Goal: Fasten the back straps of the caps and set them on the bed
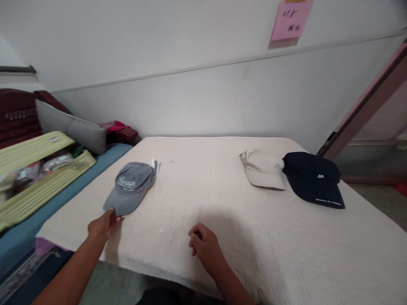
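Note:
On the left of the cloth-covered table [197, 186] lies a grey baseball cap [133, 186] with white lettering, a white tag and a string at its back. My left hand [103, 224] pinches the front edge of its brim between thumb and fingers. My right hand [203, 243] hovers over the near middle of the table, its fingers curled in loosely with nothing in them. At the right side a beige cap [263, 167] sits touching a navy cap [313, 178], which has a small white emblem and white text on its brim.
A white wall with a pink paper note [291, 21] rises behind the table. To the left stands a blue-covered bench with a grey cushion [73, 127] and a pale yellow rack-like piece [47, 186] around plastic bags. A pinkish door frame [365, 101] is at the right.

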Motion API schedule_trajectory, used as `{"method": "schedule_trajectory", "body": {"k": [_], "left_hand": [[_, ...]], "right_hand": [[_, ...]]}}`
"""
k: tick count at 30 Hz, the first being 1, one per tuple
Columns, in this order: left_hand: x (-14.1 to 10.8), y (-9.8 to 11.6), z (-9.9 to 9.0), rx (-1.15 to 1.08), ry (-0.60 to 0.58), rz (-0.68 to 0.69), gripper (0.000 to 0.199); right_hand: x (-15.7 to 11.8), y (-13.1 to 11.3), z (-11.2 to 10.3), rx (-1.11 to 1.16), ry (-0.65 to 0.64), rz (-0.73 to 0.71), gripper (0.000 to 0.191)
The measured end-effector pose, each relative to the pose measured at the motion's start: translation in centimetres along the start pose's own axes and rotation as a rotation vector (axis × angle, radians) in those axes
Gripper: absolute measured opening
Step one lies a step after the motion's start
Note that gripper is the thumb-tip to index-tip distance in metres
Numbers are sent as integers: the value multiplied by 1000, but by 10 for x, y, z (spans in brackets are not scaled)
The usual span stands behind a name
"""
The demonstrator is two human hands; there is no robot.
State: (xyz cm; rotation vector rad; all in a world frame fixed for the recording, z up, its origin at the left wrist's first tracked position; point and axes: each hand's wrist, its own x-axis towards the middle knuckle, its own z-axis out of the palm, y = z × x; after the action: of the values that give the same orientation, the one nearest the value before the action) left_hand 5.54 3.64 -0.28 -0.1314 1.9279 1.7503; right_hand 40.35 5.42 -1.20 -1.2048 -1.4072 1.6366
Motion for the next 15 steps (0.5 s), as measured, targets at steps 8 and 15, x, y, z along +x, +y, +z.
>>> {"method": "schedule_trajectory", "body": {"k": [8,15], "left_hand": [[-5,14,-3,69,-64,-12,23],[-19,35,13,-27,-141,133,9]], "right_hand": [[0,3,1,14,-22,-10,10],[5,12,1,25,-23,5,11]]}}
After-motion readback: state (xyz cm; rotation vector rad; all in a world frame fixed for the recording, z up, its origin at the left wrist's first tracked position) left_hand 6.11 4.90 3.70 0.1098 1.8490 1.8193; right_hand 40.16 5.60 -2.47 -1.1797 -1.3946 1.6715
